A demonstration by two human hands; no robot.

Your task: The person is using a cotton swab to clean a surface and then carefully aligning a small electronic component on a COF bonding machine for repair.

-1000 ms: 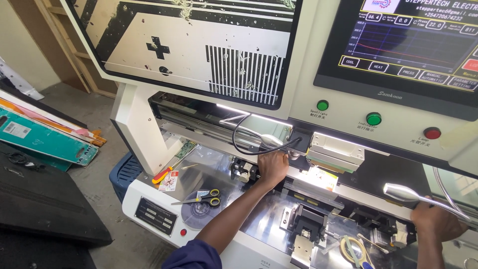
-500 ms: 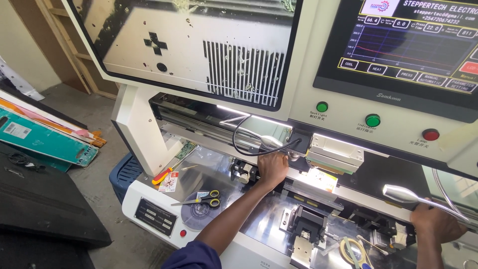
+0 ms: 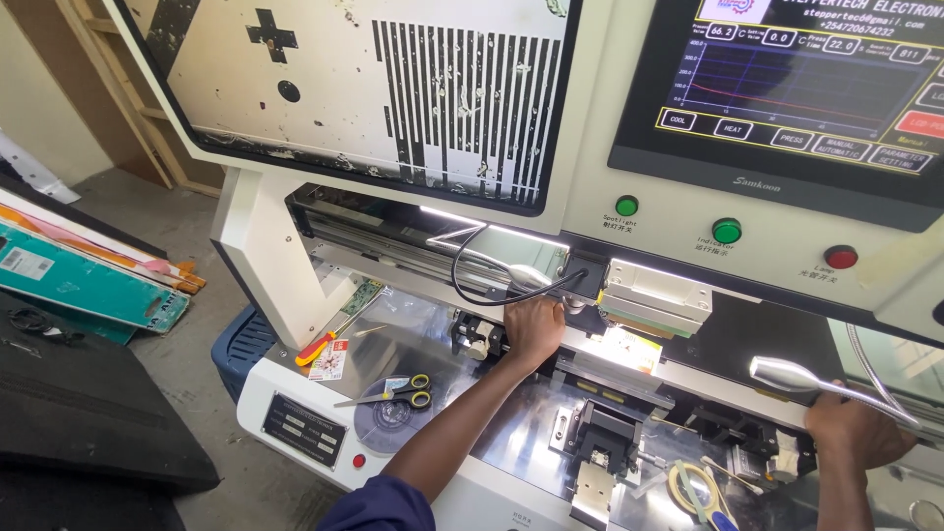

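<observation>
Head view: the left hand (image 3: 534, 329) was closed, fingers curled, on the small clamp block (image 3: 479, 337) under the machine's gooseneck lamp (image 3: 511, 275); the right hand (image 3: 854, 431) was pressed onto another fixture (image 3: 777, 457), fingers hidden. Steady, even pressure was advisable.

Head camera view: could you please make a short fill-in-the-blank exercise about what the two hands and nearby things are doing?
1. The left hand rests at the base of a black ____ lamp arm.
2. The right hand grasps the stem of a second lamp with a ____ head.
3. The scissors on the machine deck have yellow and ____ handles.
4. Under the screen, two round buttons are green and one is ____.

Missing words: flexible; silver; black; red
</observation>
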